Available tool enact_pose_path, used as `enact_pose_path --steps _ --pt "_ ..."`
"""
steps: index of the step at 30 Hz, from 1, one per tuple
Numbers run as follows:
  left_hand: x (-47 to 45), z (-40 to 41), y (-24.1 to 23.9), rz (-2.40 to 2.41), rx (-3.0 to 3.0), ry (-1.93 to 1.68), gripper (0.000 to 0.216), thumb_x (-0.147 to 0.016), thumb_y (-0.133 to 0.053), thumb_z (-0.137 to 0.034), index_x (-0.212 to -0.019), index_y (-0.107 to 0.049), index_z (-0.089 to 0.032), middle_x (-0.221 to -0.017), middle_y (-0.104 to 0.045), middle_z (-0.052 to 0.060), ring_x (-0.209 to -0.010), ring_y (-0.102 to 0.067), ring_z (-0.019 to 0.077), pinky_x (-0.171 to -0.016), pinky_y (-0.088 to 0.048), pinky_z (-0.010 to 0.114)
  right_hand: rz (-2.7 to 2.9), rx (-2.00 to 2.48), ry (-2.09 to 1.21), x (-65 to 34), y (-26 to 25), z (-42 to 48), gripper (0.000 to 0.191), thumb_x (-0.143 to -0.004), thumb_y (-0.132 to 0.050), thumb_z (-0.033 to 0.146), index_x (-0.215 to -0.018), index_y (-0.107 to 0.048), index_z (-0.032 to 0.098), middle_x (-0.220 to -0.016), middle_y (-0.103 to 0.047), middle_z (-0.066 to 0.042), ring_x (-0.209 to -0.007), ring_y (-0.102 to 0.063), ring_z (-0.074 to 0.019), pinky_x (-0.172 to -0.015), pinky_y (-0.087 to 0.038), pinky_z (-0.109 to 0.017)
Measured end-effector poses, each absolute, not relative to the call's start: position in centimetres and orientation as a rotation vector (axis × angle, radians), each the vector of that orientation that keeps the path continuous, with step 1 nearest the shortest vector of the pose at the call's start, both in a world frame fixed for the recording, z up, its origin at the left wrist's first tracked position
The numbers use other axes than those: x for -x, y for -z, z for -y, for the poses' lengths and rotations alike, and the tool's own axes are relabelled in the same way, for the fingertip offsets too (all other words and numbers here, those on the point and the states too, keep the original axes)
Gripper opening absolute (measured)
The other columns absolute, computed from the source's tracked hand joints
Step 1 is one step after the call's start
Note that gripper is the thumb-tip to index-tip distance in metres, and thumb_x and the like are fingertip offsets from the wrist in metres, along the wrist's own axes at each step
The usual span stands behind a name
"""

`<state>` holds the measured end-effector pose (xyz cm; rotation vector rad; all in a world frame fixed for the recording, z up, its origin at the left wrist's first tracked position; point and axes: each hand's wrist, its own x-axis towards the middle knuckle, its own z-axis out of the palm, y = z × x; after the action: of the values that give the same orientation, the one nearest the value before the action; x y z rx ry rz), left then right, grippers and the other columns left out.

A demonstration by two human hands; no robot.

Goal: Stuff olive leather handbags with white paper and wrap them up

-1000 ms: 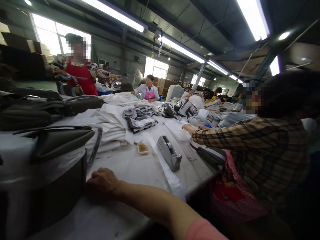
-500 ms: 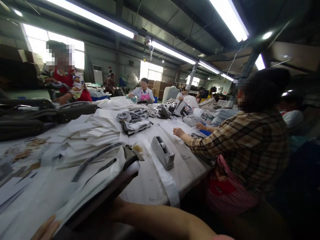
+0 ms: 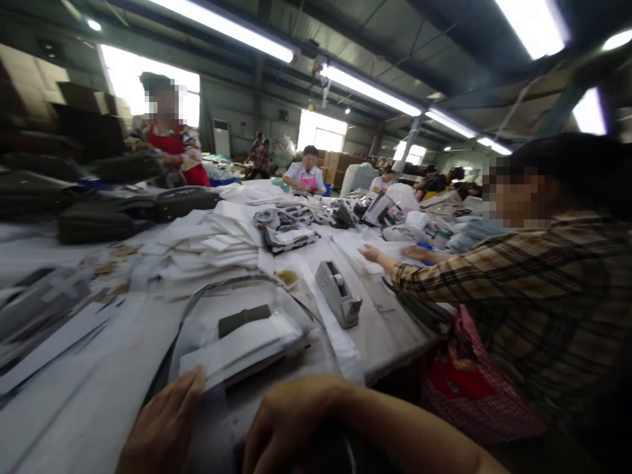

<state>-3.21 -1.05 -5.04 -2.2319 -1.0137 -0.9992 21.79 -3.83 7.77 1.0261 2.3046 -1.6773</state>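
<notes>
Bag, steeply tilted half a second ago, now lies flatter left of the tape dispenser — papered face exposed — left hand straight-fingered, right hand curled, either's grip unclear.

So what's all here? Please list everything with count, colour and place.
table: one, whitish, centre
wrapped bag: one, dark and white, near front
tape dispenser: one, grey, right of the bag
small dish: one, pale, left of the dispenser
loose sheets: many, white, mid-table pile
dark bags: several, blackish, left rear
heaped pieces: uncountable, grey and white, far table
plaid-shirted person: one, brown, right side
red-aproned person: one, red, left rear
pink-aproned person: one, pink, centre rear
strip lights: several, white, ceiling
windows: several, white, rear
left hand: one, bare, at the bag's near edge
right hand: one, bare, bottom centre
</notes>
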Motion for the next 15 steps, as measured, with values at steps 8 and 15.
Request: enact_pose_path --steps 8,15 --pt "1.7 3.1 2.9 1.236 2.301 0.933 0.047 -0.088 -0.037 0.000 -0.129 -0.055 -0.014 -0.123 -0.067 0.012 -0.117 -0.062 0.0232 -0.099 -0.052 0.039 -2.967 -1.772 0.618 -21.6 -9.2 -3.8 0.019 -0.088 -0.065 0.025 -0.103 -0.076 0.021 -0.108 -0.075 -0.007 -0.107 -0.067 -0.0227 -0.098 -0.047 -0.034" --pt "2.2 3.1 4.1 1.162 2.308 1.026 0.052 -0.091 -0.038 -0.003 -0.140 -0.049 -0.017 -0.131 -0.064 0.011 -0.124 -0.058 0.0227 -0.105 -0.047 0.037 -2.756 -1.552 0.281 -16.0 -6.4 -8.3 0.029 -0.090 -0.061 0.029 -0.112 -0.073 0.015 -0.117 -0.071 -0.016 -0.112 -0.065 -0.0293 -0.096 -0.048 -0.038"
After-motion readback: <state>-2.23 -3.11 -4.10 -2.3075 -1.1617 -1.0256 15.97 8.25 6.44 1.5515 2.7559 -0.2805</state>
